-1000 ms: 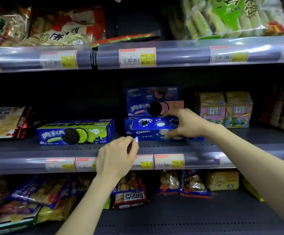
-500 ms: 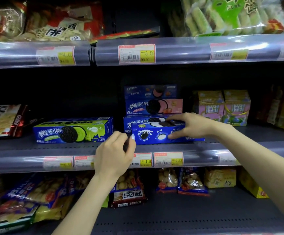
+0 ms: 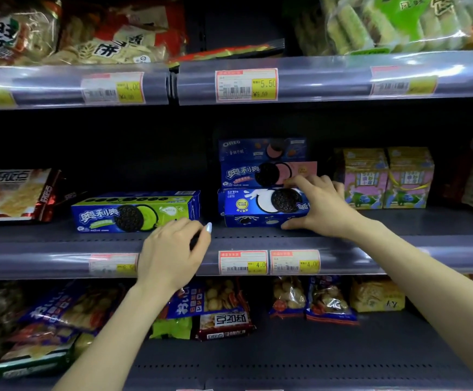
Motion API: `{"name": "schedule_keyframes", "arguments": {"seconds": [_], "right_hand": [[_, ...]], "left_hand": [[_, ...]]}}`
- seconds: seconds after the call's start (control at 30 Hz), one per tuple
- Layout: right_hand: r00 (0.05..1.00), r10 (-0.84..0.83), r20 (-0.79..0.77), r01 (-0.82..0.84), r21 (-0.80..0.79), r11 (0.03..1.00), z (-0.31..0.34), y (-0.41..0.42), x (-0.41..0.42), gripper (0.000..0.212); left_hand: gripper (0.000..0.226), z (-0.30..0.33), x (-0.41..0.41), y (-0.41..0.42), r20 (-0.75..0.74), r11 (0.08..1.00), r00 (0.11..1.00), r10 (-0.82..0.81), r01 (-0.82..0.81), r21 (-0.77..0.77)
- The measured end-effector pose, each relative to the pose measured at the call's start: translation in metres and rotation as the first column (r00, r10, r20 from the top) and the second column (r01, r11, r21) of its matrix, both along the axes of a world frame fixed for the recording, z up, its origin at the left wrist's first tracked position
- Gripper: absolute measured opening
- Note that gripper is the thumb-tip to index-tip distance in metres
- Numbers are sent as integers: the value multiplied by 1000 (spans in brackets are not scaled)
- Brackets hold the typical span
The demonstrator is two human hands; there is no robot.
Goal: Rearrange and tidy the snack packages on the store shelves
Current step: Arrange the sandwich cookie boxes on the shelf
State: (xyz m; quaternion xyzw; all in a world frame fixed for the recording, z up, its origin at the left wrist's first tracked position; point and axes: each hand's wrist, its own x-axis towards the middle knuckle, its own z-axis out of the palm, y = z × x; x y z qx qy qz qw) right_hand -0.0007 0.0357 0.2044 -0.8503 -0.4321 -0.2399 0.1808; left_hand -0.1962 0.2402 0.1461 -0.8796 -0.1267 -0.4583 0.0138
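- The blue box (image 3: 260,207) lies at the middle shelf (image 3: 60,258) front, gripped at its right end by the right hand (image 3: 318,206), fingers curled over top, thumb beneath.
- It is best turned print-upright and squared against the pink box (image 3: 266,173).
- The left hand (image 3: 173,252) hovers loosely curled, holding nothing.

Under the right hand (image 3: 321,206), a blue box (image 3: 263,208) is showing a black-and-white cookie. Just beyond the left hand (image 3: 173,249), a blue-and-green box (image 3: 133,211) is showing black cookies.

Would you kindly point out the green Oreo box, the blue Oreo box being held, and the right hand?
green Oreo box (image 3: 133,214), head view, front face.
blue Oreo box (image 3: 260,207), head view, tilted front face.
right hand (image 3: 321,208), head view, back of the hand.
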Motion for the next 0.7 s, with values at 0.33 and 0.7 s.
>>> {"name": "schedule_keyframes", "arguments": {"seconds": [0.33,0.7], "right_hand": [[992,-35,-123,28,-62,998,6,-9,-3,63],[970,-49,-238,1,-197,980,15,-5,4,94]], "left_hand": [[42,-1,0,-3,4,1000,1000,12,-12,-22],[41,-2,1,-2,16,1000,1000,18,-18,-23]]}}
